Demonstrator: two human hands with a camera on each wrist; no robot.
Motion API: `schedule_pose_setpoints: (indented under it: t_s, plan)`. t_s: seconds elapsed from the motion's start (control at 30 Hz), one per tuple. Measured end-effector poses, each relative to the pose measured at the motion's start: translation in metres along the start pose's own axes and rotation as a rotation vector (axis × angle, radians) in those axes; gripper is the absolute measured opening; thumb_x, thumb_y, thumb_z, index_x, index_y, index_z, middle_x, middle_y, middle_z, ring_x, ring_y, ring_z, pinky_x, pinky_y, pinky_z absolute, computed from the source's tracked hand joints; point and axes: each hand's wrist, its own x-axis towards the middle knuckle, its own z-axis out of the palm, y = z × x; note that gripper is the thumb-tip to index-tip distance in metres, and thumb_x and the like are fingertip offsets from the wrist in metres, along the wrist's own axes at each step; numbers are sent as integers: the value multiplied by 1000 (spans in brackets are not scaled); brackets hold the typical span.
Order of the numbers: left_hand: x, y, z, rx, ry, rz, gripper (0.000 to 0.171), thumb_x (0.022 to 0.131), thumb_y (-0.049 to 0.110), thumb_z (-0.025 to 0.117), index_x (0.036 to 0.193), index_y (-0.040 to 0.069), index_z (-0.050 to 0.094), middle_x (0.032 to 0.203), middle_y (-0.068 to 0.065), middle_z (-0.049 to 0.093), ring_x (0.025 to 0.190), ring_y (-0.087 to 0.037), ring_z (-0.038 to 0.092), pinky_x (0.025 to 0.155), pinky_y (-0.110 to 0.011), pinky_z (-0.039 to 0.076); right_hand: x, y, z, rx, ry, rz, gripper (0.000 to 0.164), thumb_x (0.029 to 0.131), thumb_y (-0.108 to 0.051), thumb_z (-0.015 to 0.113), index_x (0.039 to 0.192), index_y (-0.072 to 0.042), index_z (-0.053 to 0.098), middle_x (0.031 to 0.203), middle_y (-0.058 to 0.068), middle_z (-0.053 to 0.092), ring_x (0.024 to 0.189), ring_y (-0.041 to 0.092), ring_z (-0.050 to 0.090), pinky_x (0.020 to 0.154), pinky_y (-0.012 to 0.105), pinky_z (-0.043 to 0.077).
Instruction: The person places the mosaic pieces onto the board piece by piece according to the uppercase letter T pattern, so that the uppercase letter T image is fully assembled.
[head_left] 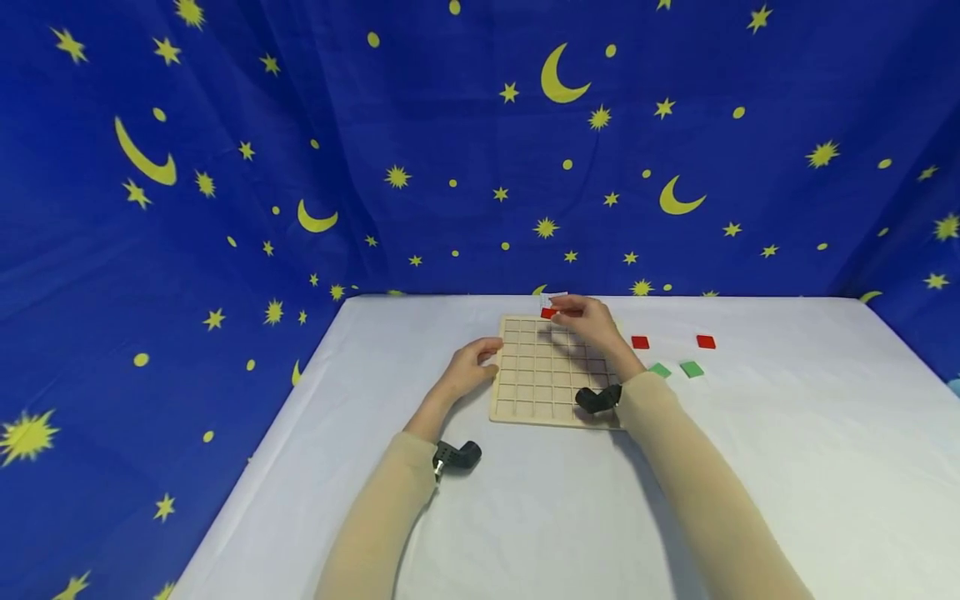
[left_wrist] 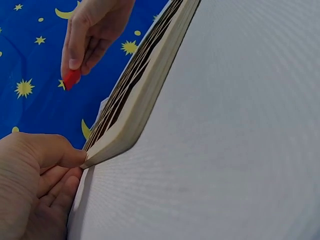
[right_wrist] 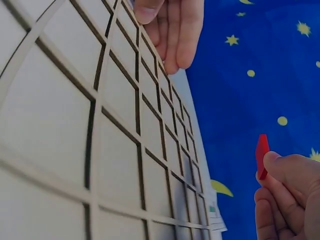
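Note:
A wooden grid board [head_left: 536, 367] with square cells lies flat on the white table. My left hand [head_left: 471, 367] grips its left edge near the far corner; in the left wrist view the thumb [left_wrist: 70, 152] lies against the rim, with the other fingers curled beside it. Above the board's far edge, my right hand [head_left: 588, 321] pinches a red square tile [head_left: 550, 313] between thumb and fingers. The tile [right_wrist: 262, 156] is held edge-on in the right wrist view, apart from the board. No tiles show in the board's visible cells.
Two loose red tiles [head_left: 640, 342] and two green tiles [head_left: 692, 368] lie right of the board, one green partly behind the right sleeve. A printed paper [head_left: 553, 298] sits beyond the board's far edge. Blue star-patterned cloth [head_left: 450, 150] hangs behind the table.

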Motion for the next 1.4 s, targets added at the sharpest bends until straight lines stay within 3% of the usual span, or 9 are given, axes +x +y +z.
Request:
schedule_pose_setpoints:
  t_s: [0.47, 0.6, 0.8, 1.1, 1.23, 1.4]
  plan:
    - [1, 1, 2, -9, -2, 18, 47, 84, -8, 59, 131, -7, 49, 129, -20, 53, 119, -30, 49, 103, -27, 41, -7, 25, 14, -18, -1, 29, 33, 88, -12, 67, 119, -1, 64, 117, 14, 63, 100, 26, 60, 86, 38, 52]
    - [1, 1, 1, -11, 0, 18, 47, 84, -8, 60, 131, -7, 50, 129, -19, 53, 119, -30, 49, 102, -25, 41, -8, 25, 15, -39, -13, 6, 33, 87, -11, 68, 118, -1, 64, 116, 14, 63, 102, 27, 60, 89, 39, 51]
    - [0, 3, 1, -11, 4, 6, 47, 84, -8, 60, 131, -6, 50, 129, -18, 53, 119, -29, 50, 102, -25, 41, -8, 25, 18, -159, -19, -60, 31, 86, -9, 69, 115, 0, 66, 112, 12, 65, 100, 26, 60, 88, 40, 50]
    - [-4, 2, 1, 8, -1, -12, 47, 85, -7, 60, 132, -6, 49, 130, -18, 53, 120, -28, 49, 103, -24, 40, -12, 26, 22, -214, -42, -100, 34, 85, -10, 69, 118, -1, 65, 115, 13, 65, 102, 27, 60, 89, 41, 50]
    - [-3, 0, 1, 10, 1, -2, 48, 85, -7, 60, 132, -6, 49, 130, -18, 53, 120, -28, 50, 102, -24, 40, -11, 24, 21, -169, -41, -76, 35, 86, -11, 69, 119, -1, 64, 115, 13, 64, 102, 27, 60, 90, 41, 50]
    - [-2, -2, 1, 23, 2, -10, 47, 85, -6, 60, 131, -5, 50, 129, -17, 54, 119, -28, 50, 102, -25, 40, -9, 21, 21, -13, -31, -11, 40, 86, -12, 69, 124, -1, 60, 118, 14, 63, 107, 28, 58, 93, 41, 49]
